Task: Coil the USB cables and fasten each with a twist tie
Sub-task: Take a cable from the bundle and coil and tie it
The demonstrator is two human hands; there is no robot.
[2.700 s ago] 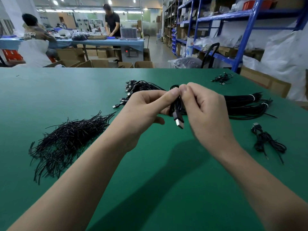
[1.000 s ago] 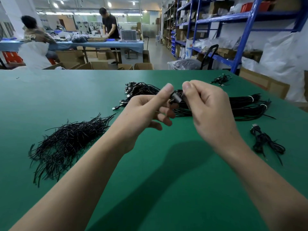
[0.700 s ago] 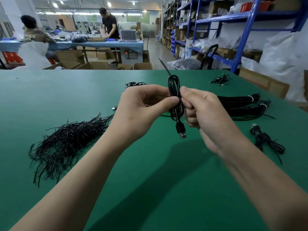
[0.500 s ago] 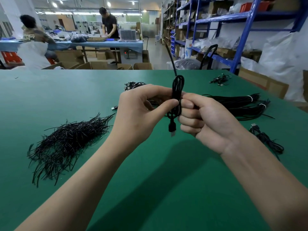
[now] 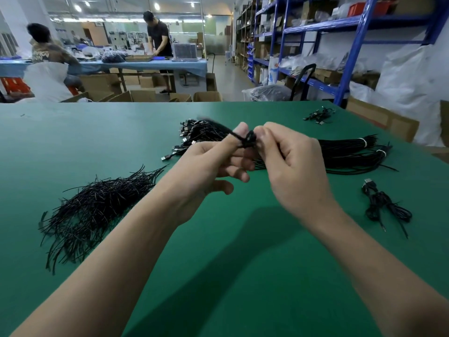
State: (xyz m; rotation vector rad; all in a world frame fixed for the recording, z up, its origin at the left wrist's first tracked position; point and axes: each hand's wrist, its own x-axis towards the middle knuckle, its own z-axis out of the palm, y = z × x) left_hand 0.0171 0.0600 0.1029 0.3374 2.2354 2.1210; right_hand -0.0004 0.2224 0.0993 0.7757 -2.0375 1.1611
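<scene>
Left hand (image 5: 213,164) and right hand (image 5: 289,161) both pinch small black coiled USB cable (image 5: 249,140) between them at frame centre, its thin black twist-tie strand (image 5: 233,135) trailing upper left across left fingertip.

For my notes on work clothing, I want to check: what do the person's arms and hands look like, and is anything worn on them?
No sleeve shows on the left forearm or the right forearm; both are bare. The left hand and the right hand wear no gloves. No ring, watch or bracelet is visible.
</scene>
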